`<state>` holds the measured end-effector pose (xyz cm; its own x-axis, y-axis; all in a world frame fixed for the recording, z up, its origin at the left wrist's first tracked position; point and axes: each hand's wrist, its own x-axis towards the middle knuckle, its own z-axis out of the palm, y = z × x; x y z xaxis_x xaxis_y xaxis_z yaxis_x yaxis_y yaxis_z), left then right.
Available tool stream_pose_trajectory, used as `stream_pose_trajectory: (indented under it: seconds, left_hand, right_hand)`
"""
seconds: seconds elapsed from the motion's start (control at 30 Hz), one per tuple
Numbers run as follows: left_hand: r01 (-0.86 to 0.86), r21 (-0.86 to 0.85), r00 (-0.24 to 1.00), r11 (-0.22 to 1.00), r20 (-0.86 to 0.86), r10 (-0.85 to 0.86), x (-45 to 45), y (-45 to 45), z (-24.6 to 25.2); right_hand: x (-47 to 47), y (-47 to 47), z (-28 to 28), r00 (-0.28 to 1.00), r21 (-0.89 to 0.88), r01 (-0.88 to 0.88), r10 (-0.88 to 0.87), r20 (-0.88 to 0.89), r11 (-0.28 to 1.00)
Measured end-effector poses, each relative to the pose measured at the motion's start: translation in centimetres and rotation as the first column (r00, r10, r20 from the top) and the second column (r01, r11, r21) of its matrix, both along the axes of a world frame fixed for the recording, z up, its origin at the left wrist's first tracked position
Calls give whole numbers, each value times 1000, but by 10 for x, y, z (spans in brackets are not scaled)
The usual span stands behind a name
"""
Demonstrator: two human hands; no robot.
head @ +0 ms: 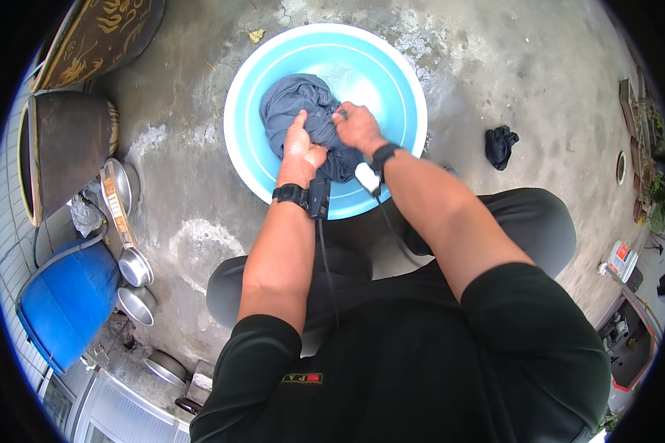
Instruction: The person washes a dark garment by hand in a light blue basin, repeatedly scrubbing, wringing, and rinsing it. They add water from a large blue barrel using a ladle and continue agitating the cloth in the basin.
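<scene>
A dark grey-blue cloth garment point(297, 99) lies bunched up in a round light-blue plastic basin point(249, 149) with a white rim. My left hand point(303, 145) grips the near part of the garment, thumb pointing away from me and fingers curled into the fabric. Beside it, my right hand point(359, 126) pinches a fold at the garment's right side. Each wrist wears a black strap; a black cabled device point(319, 199) hangs at the left one and a white cabled device point(367, 178) at the right one. Folds hide some fingertips.
A crumpled black cloth point(500, 147) lies on the concrete floor point(454, 66) to the right. Along the left stand a brown glazed pot point(72, 149), a blue plastic barrel point(69, 304) and several metal bowls point(137, 305). A white bucket point(622, 259) stands far right.
</scene>
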<state>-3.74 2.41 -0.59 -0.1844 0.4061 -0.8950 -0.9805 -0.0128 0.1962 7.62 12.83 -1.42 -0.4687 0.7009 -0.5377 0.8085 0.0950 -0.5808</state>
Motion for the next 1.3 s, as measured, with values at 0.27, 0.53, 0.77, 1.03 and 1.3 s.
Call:
stream_pose_trajectory:
  seconds: [0.27,0.53,0.77,1.03,1.3]
  left_hand:
    - [244,501,969,830,-164,-187,-18,-28,-28]
    - [145,-70,937,987,-312,-159,21,17,24]
    - [278,34,957,960,-91,-274,19,8,35]
    - [61,-90,998,994,31,-58,-33,-43,12]
    - [103,250,970,963,-241,-42,-9,-2,49]
  right_hand:
    - [-18,-53,111,958,97,-70,94,-271,993]
    - [-6,27,55,996,221,-92,90,17,971]
    - [1,44,13,933,42,-198,202,-297,979]
    - [-6,-56,93,799,250,-314,397,-451,916]
    - [-16,17,36,913,24,171,-149,-381,985]
